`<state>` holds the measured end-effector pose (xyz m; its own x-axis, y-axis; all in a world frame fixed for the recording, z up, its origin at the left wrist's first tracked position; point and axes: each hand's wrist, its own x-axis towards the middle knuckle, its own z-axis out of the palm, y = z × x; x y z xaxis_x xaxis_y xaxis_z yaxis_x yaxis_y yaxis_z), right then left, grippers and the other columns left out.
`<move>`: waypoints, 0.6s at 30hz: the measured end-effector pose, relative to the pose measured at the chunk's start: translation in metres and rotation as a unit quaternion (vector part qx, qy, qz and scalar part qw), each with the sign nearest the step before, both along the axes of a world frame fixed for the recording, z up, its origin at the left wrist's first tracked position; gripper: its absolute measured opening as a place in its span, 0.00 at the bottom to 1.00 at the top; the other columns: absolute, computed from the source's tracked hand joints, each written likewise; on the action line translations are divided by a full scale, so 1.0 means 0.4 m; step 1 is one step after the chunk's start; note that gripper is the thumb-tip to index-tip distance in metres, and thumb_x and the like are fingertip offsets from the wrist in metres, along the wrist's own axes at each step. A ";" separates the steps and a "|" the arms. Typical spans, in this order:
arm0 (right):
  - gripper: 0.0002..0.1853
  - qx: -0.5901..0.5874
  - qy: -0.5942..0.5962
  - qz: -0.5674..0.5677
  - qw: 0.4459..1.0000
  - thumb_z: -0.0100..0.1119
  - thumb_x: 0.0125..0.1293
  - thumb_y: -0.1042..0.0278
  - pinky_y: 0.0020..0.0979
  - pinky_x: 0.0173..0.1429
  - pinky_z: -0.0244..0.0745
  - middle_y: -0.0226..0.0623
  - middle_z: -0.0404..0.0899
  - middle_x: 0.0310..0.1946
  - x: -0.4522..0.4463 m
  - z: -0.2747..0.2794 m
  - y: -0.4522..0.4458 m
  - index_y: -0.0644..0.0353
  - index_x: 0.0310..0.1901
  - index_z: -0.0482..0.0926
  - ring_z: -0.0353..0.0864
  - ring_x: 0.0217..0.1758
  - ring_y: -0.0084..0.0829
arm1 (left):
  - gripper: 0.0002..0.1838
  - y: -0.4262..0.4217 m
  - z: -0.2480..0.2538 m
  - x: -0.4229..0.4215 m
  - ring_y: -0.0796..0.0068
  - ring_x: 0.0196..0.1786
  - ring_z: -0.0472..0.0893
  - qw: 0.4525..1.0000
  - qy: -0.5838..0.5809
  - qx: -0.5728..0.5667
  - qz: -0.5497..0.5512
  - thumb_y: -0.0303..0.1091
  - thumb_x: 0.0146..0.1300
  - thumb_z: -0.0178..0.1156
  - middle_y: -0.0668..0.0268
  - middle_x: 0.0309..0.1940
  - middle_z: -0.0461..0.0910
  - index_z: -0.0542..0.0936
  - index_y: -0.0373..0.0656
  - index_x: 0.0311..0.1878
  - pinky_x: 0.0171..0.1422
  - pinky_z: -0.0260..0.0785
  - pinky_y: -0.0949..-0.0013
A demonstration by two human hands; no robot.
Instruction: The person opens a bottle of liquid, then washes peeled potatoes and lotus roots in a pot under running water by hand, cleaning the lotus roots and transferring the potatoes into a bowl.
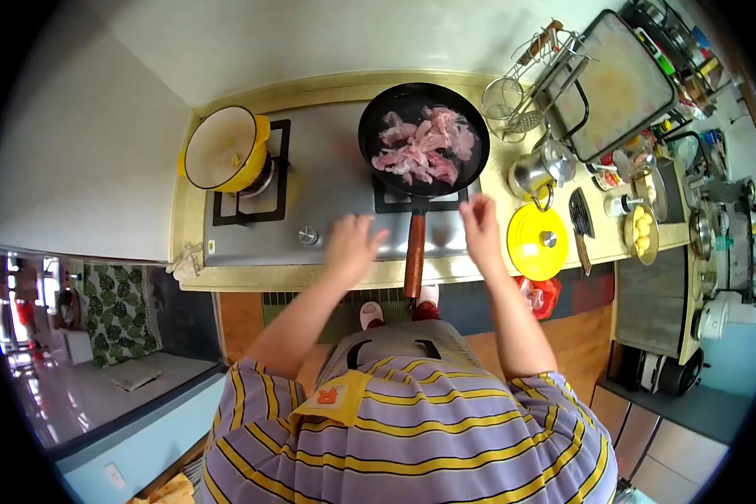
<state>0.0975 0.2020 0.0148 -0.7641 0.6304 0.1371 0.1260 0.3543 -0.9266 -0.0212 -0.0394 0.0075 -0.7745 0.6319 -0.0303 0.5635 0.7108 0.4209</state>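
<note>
A black frying pan with a brown wooden handle sits on the right burner, and pieces of raw pink meat lie spread inside it. My left hand hovers over the front of the stove, left of the handle, open with fingers apart and nothing in it. To the right of the handle, near the stove's right edge, is my right hand; its fingers point forward, loosely open, and I see nothing held. Neither hand touches the pan. A control knob is left of my left hand.
On the left burner stands a yellow pot with pale contents. The right counter holds a yellow lid, a metal kettle, a cleaver, a bowl of peeled potatoes and a utensil rack. A red bag is below the counter edge.
</note>
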 end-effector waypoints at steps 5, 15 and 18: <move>0.21 -0.536 -0.154 0.041 0.829 0.50 0.75 0.50 0.33 0.48 0.80 0.39 0.78 0.45 0.084 0.067 -0.203 0.60 0.57 0.65 0.81 0.41 0.32 | 0.31 -0.082 -0.102 -0.105 0.61 0.44 0.81 0.950 0.131 -0.236 -0.155 0.63 0.59 0.59 0.57 0.45 0.76 0.73 0.44 0.49 0.45 0.75 0.60; 0.17 -0.491 -0.115 -0.002 0.864 0.59 0.70 0.60 0.24 0.18 0.64 0.27 0.66 0.25 0.035 0.099 -0.313 0.59 0.52 0.68 0.64 0.17 0.18 | 0.25 -0.089 -0.171 -0.100 0.64 0.27 0.84 0.948 0.180 -0.211 -0.154 0.57 0.69 0.53 0.59 0.28 0.82 0.69 0.40 0.45 0.28 0.76 0.65; 0.18 -0.506 -0.124 0.006 0.854 0.59 0.70 0.59 0.24 0.18 0.64 0.27 0.66 0.25 0.039 0.089 -0.305 0.59 0.55 0.67 0.64 0.17 0.18 | 0.24 -0.078 -0.219 -0.078 0.65 0.26 0.85 0.966 0.139 -0.200 -0.085 0.55 0.71 0.51 0.59 0.26 0.83 0.69 0.39 0.45 0.28 0.76 0.66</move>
